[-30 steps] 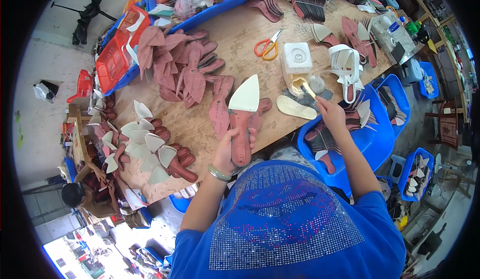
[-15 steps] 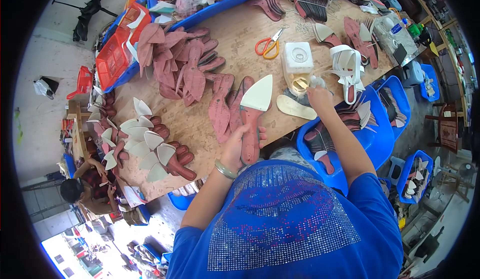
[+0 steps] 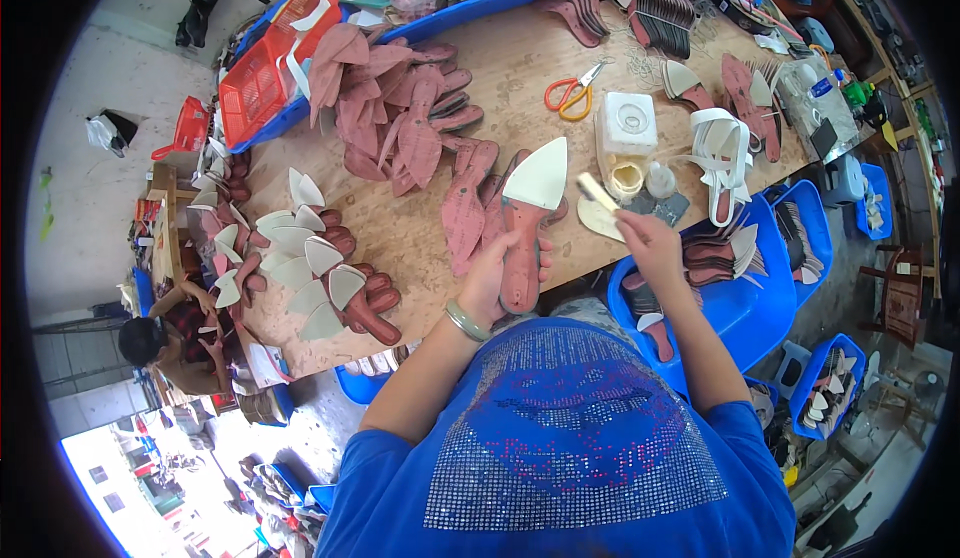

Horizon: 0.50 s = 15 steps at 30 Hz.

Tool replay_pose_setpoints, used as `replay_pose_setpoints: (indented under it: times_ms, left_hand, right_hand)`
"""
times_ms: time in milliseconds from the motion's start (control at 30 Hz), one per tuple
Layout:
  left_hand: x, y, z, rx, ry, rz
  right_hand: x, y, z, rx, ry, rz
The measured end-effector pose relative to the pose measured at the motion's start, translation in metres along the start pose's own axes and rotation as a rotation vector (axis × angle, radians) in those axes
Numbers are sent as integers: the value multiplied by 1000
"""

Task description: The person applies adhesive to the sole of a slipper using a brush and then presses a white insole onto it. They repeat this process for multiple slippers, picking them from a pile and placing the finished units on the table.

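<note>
My left hand is closed around the heel end of a reddish-brown shoe insole, tilted up over the table edge. A cream pointed toe piece covers its far end. In my right hand is a pale glue brush, held just right of the insole and apart from it. Beneath the brush lies a cream sole-shaped piece, partly hidden. An uncapped jar of yellowish paste stands just beyond, in front of a white square container.
Reddish insoles are heaped at the far left; cream-tipped ones lie nearer. Orange-handled scissors and white straps rest on the table. Blue bins stand at the right. Another person sits far left.
My right hand has lifted the brush out of the paste jar and brought it left and nearer, toward the insole. My left hand still grips the insole. The whole view has shifted slightly.
</note>
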<state>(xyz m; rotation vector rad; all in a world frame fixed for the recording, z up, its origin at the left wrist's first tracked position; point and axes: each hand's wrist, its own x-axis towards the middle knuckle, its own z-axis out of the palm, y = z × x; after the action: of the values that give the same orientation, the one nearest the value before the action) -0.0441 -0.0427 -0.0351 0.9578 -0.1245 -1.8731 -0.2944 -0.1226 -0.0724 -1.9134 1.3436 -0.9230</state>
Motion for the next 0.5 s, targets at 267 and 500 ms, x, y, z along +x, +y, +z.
replay_pose_setpoints:
  times_ms: [267,500]
  left_hand:
    - [-25,5,19,-4,44,41]
    - [-48,8,19,-59,32,100]
  right_hand:
    - [40,-14,13,-293,107,-274]
    - [19,-84,31,-196,-245,-580]
